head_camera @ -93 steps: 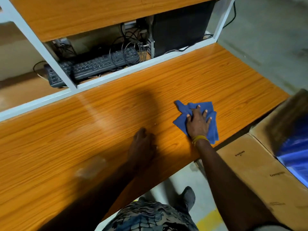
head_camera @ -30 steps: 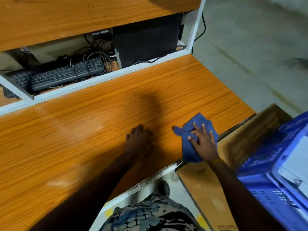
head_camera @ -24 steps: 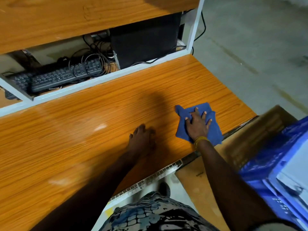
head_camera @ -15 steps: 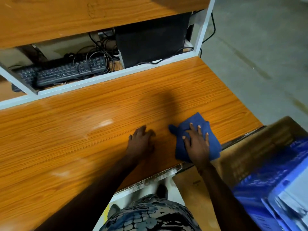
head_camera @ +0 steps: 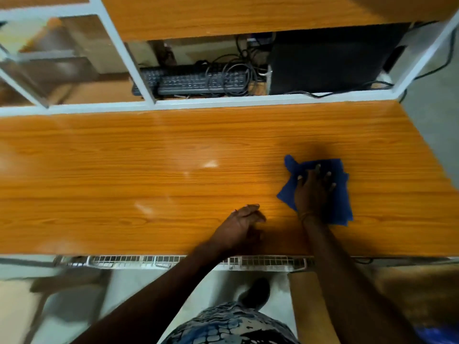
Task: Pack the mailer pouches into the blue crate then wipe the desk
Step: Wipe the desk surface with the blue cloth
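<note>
The left hand [head_camera: 242, 223] rests near the desk's [head_camera: 124, 170] front edge, fingers loosely curled together and holding nothing. Just to its right, the right hand [head_camera: 314, 191] presses flat with fingers spread on the blue cloth [head_camera: 335, 199], which lies toward the desk's right end. A blurred sliver of the blue crate [head_camera: 437, 335] shows on the floor, off the desk's front right corner.

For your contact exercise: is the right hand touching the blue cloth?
Touching. The head view shows the right hand spread flat on the blue cloth, pressing it to the desk.
</note>
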`<state>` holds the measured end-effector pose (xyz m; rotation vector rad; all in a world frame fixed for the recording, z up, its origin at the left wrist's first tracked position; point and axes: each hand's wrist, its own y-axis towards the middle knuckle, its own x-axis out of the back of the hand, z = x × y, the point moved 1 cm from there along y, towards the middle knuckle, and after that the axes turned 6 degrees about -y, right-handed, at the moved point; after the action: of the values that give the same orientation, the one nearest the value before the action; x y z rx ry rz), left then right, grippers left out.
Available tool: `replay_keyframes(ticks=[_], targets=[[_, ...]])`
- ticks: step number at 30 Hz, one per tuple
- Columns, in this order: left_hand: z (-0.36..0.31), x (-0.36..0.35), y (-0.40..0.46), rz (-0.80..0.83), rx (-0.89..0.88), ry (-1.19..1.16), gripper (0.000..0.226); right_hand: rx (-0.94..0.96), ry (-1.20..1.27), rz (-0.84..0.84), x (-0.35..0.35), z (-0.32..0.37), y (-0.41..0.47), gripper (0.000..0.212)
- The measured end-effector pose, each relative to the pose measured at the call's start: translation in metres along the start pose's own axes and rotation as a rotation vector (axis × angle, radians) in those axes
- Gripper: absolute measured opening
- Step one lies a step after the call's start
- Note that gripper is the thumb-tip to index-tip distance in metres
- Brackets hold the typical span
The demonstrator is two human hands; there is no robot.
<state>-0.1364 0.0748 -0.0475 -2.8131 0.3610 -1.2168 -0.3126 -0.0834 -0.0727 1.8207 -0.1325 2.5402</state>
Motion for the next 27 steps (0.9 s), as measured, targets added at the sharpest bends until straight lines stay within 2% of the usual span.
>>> replay_keyframes(ticks=[7,12,18,22,27], targets=[[0.031,0.019,-0.09,-0.2,0.05,-0.108,0.036,0.313,0.009,0.101,-0.037,0.09,-0.072,0.049],[0.051,0.025,-0.173,-0.313,0.191,-0.172,0.04,0.424,0.046,0.149,-0.059,0.139,-0.143,0.046],[0.067,0.031,-0.284,-0.546,0.434,-0.275,0.044,0.548,0.121,0.21,-0.077,0.207,-0.24,0.047],[0.082,0.042,-0.351,-0.659,0.588,-0.344,0.053,0.669,0.289,0.403,-0.091,0.263,-0.321,0.043],[0.099,0.079,-0.428,-0.834,0.768,-0.477,0.072,0.621,0.654,0.718,-0.071,0.341,-0.418,0.025]])
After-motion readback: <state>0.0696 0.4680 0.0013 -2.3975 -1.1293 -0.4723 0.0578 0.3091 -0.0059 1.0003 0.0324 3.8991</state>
